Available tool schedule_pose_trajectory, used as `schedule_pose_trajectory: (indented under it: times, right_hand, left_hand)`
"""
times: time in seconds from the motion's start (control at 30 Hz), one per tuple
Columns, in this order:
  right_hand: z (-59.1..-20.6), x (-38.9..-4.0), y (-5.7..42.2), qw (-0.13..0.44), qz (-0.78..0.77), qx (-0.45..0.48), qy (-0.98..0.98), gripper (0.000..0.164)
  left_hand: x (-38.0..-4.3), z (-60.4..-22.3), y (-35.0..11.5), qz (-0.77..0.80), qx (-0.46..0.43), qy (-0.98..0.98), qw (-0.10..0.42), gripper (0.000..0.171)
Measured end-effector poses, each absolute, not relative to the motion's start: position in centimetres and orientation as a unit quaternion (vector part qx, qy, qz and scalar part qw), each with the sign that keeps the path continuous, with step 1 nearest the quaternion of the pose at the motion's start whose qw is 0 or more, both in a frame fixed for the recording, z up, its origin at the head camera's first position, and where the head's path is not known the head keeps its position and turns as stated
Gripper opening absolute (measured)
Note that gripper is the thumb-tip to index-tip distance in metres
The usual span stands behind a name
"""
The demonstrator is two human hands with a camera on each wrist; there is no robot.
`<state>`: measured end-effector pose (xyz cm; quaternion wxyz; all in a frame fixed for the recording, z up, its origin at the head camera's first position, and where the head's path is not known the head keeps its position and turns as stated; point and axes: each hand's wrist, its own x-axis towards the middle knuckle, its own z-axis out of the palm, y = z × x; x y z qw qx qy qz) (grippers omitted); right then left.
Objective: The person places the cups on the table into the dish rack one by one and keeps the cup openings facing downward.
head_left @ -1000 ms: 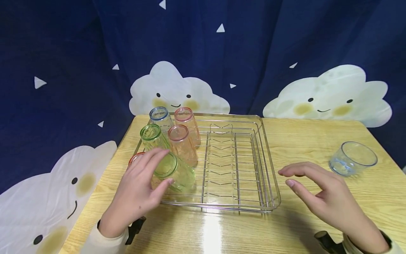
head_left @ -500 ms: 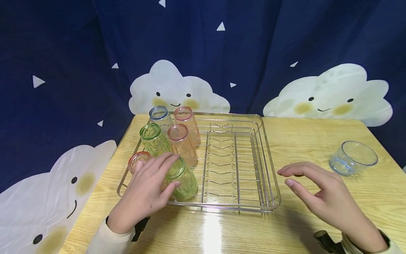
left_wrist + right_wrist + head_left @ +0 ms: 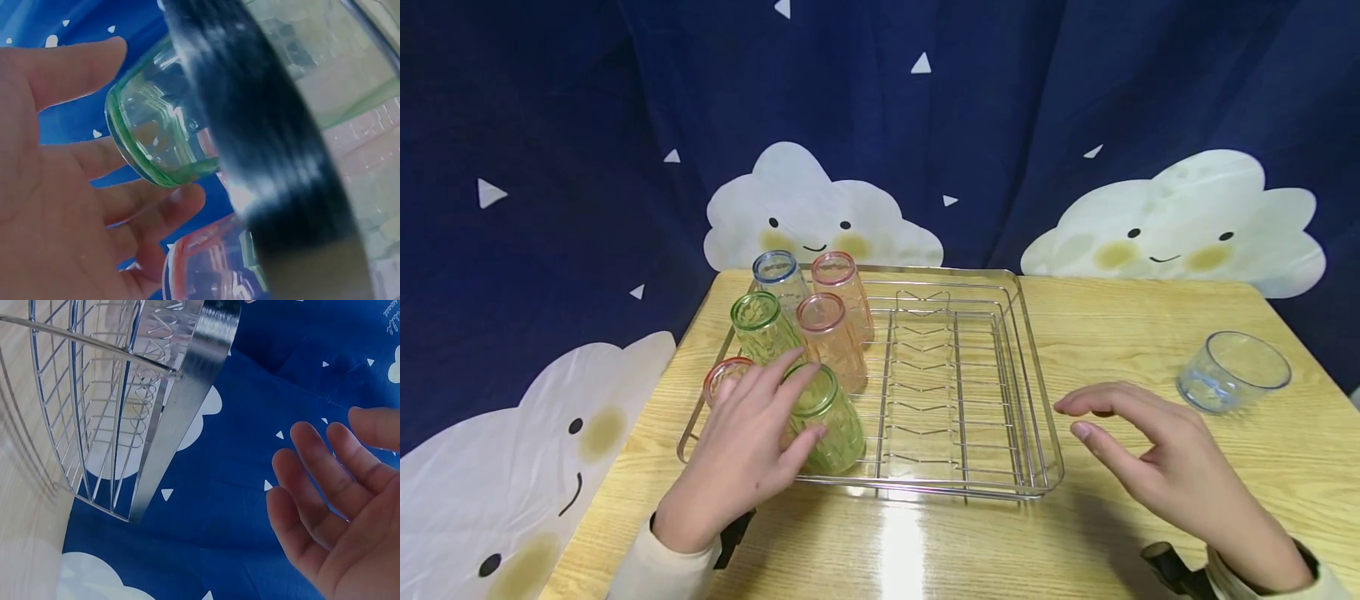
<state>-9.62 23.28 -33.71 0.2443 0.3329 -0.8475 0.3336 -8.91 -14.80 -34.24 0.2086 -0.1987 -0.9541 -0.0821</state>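
Observation:
A light green glass (image 3: 842, 433) stands upside down at the front left of the wire dish rack (image 3: 1036, 400). My left hand (image 3: 741, 442) is around its upper part with relaxed, spread fingers. In the left wrist view a gap shows between the thumb (image 3: 87, 72) and this glass (image 3: 159, 119), while the other fingers pass behind it. A red-rimmed glass (image 3: 727, 371) is partly hidden by that hand. Right of the rack, my right hand (image 3: 1165, 467) hovers with loosely bent fingers and holds nothing; the right wrist view shows its palm (image 3: 369, 550) apart from the rack.
Farther back in the rack stand inverted glasses: a green one (image 3: 767, 333), an orange one (image 3: 835, 350), a blue-rimmed one (image 3: 782, 287) and a pink one (image 3: 846, 296). A short blue glass (image 3: 1221, 375) stands upright on the wooden table (image 3: 1120, 333) at the right.
The light green glass has gone from tilted to upright in the rack. My left hand has shifted slightly right with it, and its fingers have since lifted and loosened. The right hand stays put.

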Motion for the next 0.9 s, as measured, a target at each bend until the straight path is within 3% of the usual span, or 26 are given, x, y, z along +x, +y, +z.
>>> schedule_pose_trajectory:
  times: [0.27, 0.53, 0.9]
  right_hand:
    - [-33.5, -10.0, 23.7, 0.241, 0.314, 0.314, -0.863, 0.036]
    - [-33.4, -10.6, 24.7, 0.233, 0.312, 0.298, -0.872, 0.034]
    - [-34.3, -12.4, 28.1, 0.212, 0.263, 0.184, -0.923, 0.022]
  left_hand:
    - [-8.5, -33.1, -14.1, -0.168, -0.223, -0.924, 0.263, 0.054]
    - [-8.1, -32.7, -12.8, -0.211, -0.283, -0.897, 0.268, 0.054]
    - [-7.9, -33.2, -12.5, -0.235, -0.292, -0.896, 0.239, 0.058]
